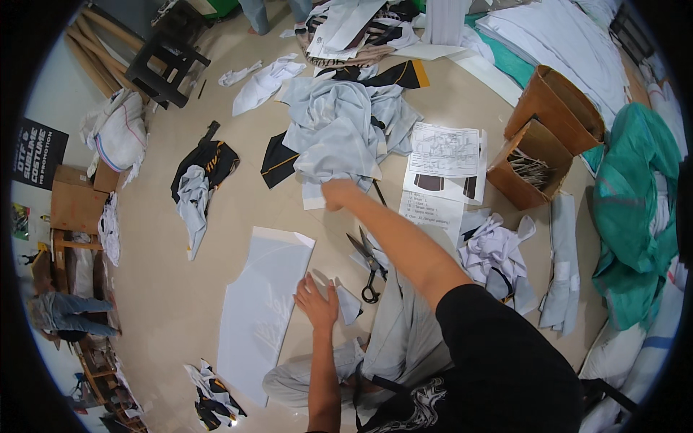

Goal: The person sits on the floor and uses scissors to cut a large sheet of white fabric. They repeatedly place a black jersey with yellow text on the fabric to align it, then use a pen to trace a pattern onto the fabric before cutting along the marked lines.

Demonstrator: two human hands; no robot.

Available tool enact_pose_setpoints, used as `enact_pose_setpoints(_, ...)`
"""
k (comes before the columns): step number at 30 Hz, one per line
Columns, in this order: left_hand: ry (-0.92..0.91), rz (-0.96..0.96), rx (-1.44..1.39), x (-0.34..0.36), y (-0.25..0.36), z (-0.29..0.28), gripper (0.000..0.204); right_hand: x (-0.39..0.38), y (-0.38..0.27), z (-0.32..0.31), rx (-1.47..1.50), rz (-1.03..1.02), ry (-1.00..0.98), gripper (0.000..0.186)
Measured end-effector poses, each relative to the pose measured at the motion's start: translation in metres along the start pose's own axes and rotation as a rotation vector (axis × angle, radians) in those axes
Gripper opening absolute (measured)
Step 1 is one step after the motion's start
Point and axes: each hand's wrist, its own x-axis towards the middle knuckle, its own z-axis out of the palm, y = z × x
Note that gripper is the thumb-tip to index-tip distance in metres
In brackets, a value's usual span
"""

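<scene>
Black shirt [505, 353] fills the near right. Left hand [317, 304], fingers spread and empty, lies at the pale panel [260, 317]'s right edge; farther, the right hand [341, 194] curls at the grey cloth pile [328, 126]'s near side, its grip impossible to tell.

The fabric heap [328, 123] is pale grey, the panel [249, 317] bluish grey, the flap [277, 157] black with a yellow stripe.

SITE: garment-cutting workshop | tailor's shears [373, 264] lying on beige floor [155, 289] | pale-grey fabric panel [256, 307] lying flat | crumpled cloth heap [332, 123] sitting beside diagram sheet [445, 149] | white fabric layers [559, 50] stacking behind
</scene>
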Motion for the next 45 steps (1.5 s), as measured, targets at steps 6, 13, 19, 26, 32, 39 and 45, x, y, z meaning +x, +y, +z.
enact_pose_setpoints(6, 0.021, 0.018, -0.127, -0.054, 0.035, 0.012, 0.054, -0.037, 0.052, -0.027, -0.075, 0.274, 0.032, 0.033)
enact_pose_setpoints(13, 0.074, 0.134, -0.094, -0.057, 0.081, 0.036, 0.049, -0.04, 0.132, 0.003, -0.101, 0.218, 0.061, 0.027)
enact_pose_setpoints(19, 0.062, 0.079, -0.092, -0.062, 0.074, 0.04, 0.047, -0.059, 0.094, -0.037, 0.121, 0.231, -0.114, 0.022)
enact_pose_setpoints(26, 0.061, 0.136, -0.252, 0.017, 0.132, 0.03, 0.05, -0.128, 0.045, -0.085, 0.414, 0.114, 0.009, 0.031)
enact_pose_setpoints(32, -0.072, 0.169, -0.105, 0.067, 0.174, 0.053, 0.076, -0.157, 0.043, -0.088, 0.89, 0.086, 0.265, 0.028)
enact_pose_setpoints(39, -0.204, 0.13, -0.265, 0.082, 0.153, 0.084, 0.073, -0.131, 0.04, -0.077, 0.975, 0.01, 0.459, 0.029)
enact_pose_setpoints(45, -0.185, 0.106, -0.551, 0.086, 0.136, 0.064, 0.043, -0.131, 0.03, -0.085, 0.896, -0.048, 0.589, 0.027)
